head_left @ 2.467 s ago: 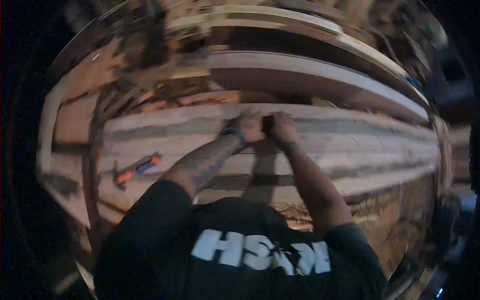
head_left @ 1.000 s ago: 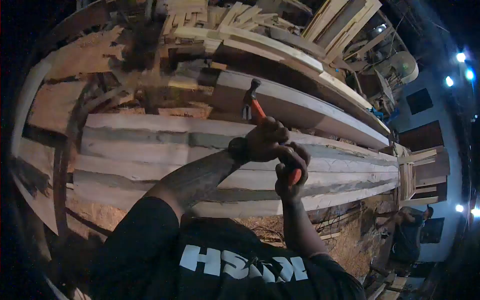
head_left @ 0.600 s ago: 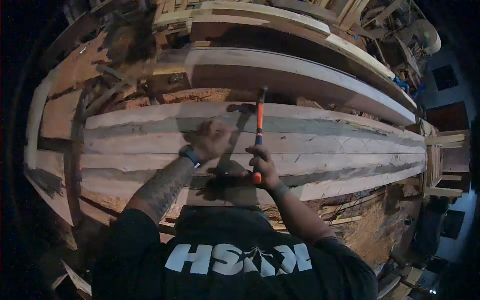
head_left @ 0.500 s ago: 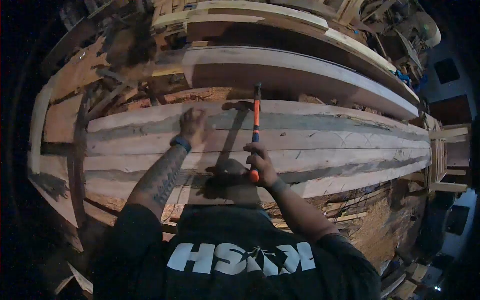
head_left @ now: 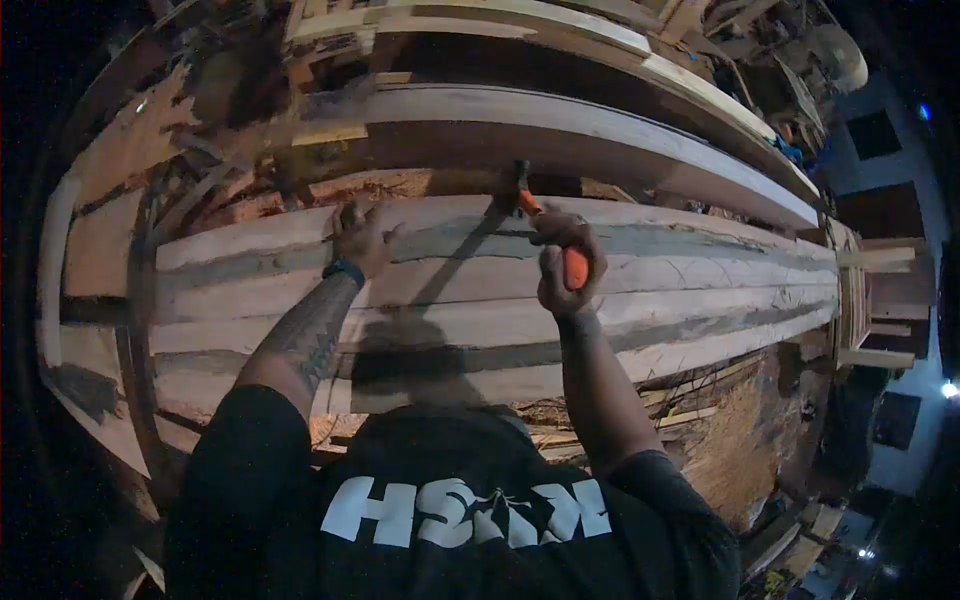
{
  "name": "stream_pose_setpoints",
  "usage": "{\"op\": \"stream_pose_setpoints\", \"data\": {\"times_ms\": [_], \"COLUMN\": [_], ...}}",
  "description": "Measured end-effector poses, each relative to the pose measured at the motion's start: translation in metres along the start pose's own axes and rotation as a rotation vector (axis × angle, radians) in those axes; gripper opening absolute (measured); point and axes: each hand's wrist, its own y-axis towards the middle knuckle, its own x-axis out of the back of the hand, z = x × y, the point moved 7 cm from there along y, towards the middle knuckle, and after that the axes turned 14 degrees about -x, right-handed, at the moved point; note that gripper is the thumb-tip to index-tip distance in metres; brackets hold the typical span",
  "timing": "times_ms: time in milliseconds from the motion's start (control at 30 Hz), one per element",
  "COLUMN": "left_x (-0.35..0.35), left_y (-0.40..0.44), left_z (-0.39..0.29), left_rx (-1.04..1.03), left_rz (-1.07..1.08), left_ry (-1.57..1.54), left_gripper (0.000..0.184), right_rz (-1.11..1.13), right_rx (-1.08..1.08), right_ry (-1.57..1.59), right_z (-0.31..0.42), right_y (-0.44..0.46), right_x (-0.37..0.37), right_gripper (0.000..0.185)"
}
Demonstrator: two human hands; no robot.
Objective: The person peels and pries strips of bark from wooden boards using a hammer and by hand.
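My right hand is wrapped round the orange handle of a hammer, whose dark head points away from me near the far edge of the boards. Long planks with grey-brown bark-like bands lie side by side in front of me. Over the far left part of these planks is my left hand, fingers spread, with a dark watch at the wrist and nothing held. Whether its fingertips touch the wood is hard to tell. Shadows fall across the planks between and below my hands.
Beyond the planks runs a long thick beam, with pale battens behind it. A wooden frame stands at the left. Sawdust and thin wood strips lie at the near right. Wooden frames are at the far right.
The hammer went from lying on the boards at the left to my right hand. Lately that hand has moved right and away from me; my left hand has moved left, off the hammer.
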Motion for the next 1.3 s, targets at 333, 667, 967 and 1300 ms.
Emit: {"op": "stream_pose_setpoints", "data": {"times_ms": [333, 667, 967, 1300], "left_x": [0.013, 0.017, -0.068, 0.022], "left_y": [0.003, 0.011, -0.002, 0.009], "left_z": [-0.002, -0.003, 0.05, -0.016], "left_rx": [-0.08, 0.023, 0.111, -0.105], "left_rz": [-0.101, 0.078, -0.131, -0.101], "left_ry": [0.049, 0.012, -0.425, -0.062], "left_gripper": [0.074, 0.068, 0.061, 0.049], "right_rz": [-0.086, 0.353, -0.11, 0.284], "right_rx": [-0.571, -0.157, -0.553, 0.116], "right_ry": [0.352, -0.517, 0.265, -0.333], "right_z": [-0.068, -0.012, -0.07, 0.067], "right_y": [0.169, -0.069, 0.074, -0.049], "right_x": [-0.006, -0.041, -0.015, 0.037], "right_gripper": [0.027, 0.044, 0.02, 0.026]}}
